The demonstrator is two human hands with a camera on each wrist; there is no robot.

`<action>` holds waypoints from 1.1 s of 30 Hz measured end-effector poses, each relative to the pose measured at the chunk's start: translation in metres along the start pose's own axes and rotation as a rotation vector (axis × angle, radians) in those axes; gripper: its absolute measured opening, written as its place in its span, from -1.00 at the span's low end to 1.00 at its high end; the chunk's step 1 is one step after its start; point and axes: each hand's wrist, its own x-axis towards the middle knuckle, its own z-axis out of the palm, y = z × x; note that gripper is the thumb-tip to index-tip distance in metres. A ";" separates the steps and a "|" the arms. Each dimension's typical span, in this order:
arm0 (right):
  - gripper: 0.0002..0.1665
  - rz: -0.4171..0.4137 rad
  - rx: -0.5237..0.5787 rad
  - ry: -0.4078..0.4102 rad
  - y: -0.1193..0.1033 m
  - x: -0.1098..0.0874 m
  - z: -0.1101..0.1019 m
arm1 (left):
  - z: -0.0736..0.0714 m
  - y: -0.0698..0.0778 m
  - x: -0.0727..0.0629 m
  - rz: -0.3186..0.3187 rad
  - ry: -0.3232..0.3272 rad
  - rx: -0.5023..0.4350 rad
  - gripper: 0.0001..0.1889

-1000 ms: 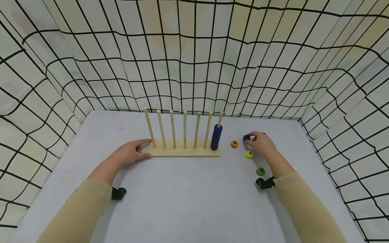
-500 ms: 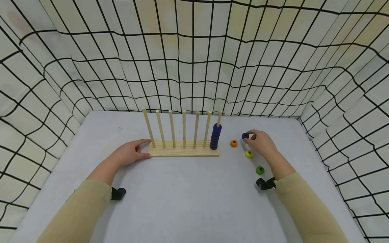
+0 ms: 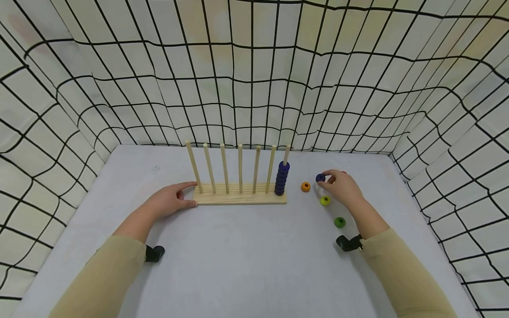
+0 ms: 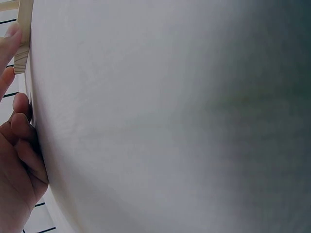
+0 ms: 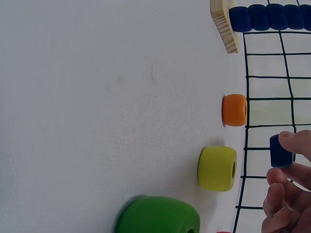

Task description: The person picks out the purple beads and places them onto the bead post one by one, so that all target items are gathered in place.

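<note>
A wooden peg stand (image 3: 238,200) with several upright pegs sits on the table. Its rightmost peg bears a stack of blue beads (image 3: 281,179). My left hand (image 3: 169,201) holds the stand's left end, thumb at the front edge and index finger behind. To the right of the stand, my right hand (image 3: 343,187) pinches a single dark blue bead (image 5: 281,151) between thumb and fingers, raised over the table. Close by lie an orange bead (image 3: 305,187), a yellow bead (image 3: 325,200) and a green bead (image 3: 339,222). Behind the right hand, a red bead (image 3: 344,172) is mostly hidden.
The white-covered table (image 3: 238,265) ends at a white wall hung with black netting (image 3: 254,92) at the back and both sides. A black wrist mount (image 3: 155,253) juts out from the left sleeve, another black mount (image 3: 348,243) from the right.
My right hand has shifted very slightly up and left in the head view with the blue bead in its fingers. The left hand stays on the stand's end.
</note>
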 end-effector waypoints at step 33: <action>-0.40 -0.060 0.031 0.032 -0.015 -0.026 -0.003 | -0.001 0.001 -0.001 0.011 0.002 -0.006 -0.15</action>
